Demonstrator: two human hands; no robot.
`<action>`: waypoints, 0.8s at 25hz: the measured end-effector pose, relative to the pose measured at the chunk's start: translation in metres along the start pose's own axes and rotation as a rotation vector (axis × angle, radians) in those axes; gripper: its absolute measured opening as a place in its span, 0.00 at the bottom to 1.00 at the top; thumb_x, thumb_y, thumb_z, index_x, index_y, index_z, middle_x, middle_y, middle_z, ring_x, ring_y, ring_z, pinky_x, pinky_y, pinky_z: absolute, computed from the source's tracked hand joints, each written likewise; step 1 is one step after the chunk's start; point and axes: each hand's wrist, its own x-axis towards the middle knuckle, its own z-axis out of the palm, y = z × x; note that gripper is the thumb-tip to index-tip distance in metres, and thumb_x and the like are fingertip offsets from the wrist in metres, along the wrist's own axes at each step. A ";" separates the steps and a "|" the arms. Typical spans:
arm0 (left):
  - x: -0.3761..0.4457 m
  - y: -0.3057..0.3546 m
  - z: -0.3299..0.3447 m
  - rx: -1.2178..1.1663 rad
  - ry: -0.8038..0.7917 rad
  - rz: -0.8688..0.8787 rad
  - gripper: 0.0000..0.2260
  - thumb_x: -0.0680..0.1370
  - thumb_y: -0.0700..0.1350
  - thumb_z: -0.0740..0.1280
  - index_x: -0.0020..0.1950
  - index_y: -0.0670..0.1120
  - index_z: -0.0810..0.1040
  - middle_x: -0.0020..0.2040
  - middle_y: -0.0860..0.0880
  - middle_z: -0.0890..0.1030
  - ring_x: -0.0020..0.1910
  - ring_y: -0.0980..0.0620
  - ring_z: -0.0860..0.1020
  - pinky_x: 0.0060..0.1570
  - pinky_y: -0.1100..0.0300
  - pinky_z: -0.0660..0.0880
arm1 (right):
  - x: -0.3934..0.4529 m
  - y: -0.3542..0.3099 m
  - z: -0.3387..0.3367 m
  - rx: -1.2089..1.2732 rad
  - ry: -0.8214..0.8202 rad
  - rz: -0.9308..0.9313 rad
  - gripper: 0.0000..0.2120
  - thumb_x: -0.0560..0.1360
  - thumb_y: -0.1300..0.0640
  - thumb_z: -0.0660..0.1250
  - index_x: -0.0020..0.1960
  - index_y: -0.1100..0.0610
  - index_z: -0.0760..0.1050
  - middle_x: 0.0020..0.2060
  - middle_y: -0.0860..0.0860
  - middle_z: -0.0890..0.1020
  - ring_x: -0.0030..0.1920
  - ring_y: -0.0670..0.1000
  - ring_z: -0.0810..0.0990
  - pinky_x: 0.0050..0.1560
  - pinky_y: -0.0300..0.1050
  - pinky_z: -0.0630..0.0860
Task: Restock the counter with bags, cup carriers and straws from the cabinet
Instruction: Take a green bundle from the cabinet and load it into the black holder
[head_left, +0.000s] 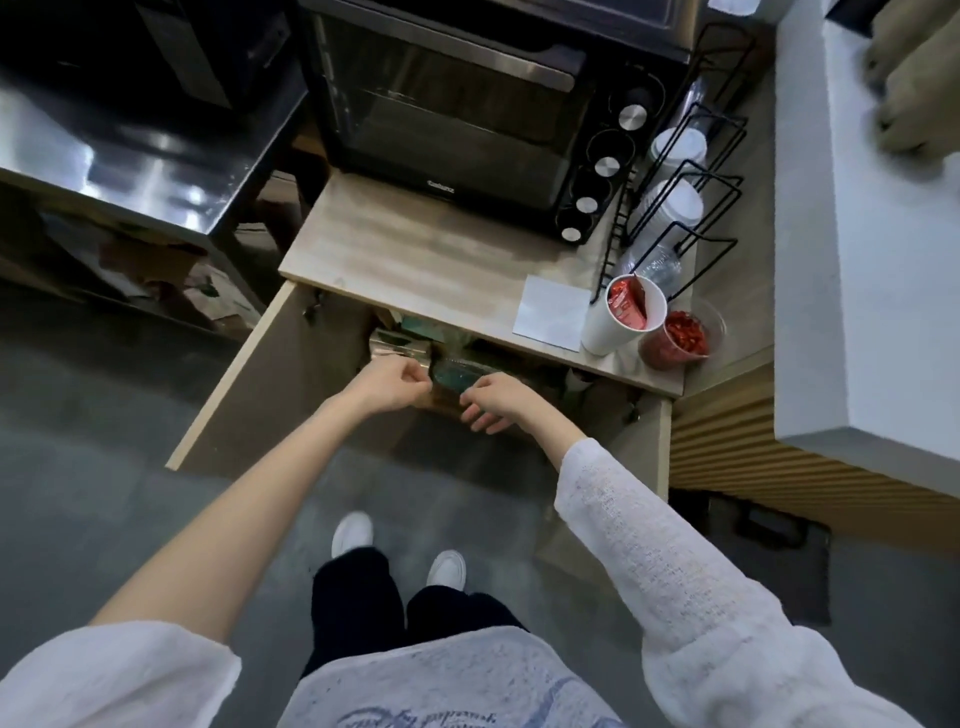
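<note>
While both hands reach into the open cabinet (270, 364), keep left hand (388, 382) pinching and right hand (493, 400) curled on what looks like a clear-wrapped pack (457, 371) under the counter (415, 260), then lift level.

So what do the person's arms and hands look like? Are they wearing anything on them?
Both hands, left hand and right hand, are bare: no gloves, rings or watch show. The arms wear loose, white, knitted-looking sleeves. The left sleeve is pushed up near the elbow; the right one reaches nearly to the wrist.
</note>
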 end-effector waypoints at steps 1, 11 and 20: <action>0.012 -0.002 0.006 -0.001 -0.041 -0.003 0.06 0.76 0.45 0.66 0.48 0.46 0.82 0.40 0.50 0.81 0.43 0.53 0.79 0.44 0.62 0.73 | 0.009 0.005 0.001 0.030 0.014 0.020 0.15 0.81 0.55 0.59 0.63 0.61 0.74 0.54 0.57 0.83 0.49 0.55 0.83 0.48 0.47 0.80; 0.144 -0.004 0.055 0.187 -0.378 0.152 0.09 0.76 0.48 0.68 0.53 0.47 0.81 0.48 0.48 0.82 0.47 0.52 0.79 0.49 0.59 0.75 | 0.093 0.055 -0.005 0.354 0.095 0.253 0.15 0.81 0.52 0.60 0.62 0.60 0.75 0.55 0.57 0.83 0.45 0.52 0.82 0.46 0.45 0.80; 0.205 -0.032 0.115 0.212 -0.519 0.171 0.06 0.75 0.47 0.69 0.50 0.47 0.81 0.46 0.47 0.84 0.41 0.54 0.79 0.42 0.62 0.74 | 0.156 0.119 0.000 0.635 0.201 0.374 0.17 0.80 0.48 0.61 0.59 0.59 0.75 0.55 0.56 0.83 0.44 0.51 0.81 0.39 0.40 0.76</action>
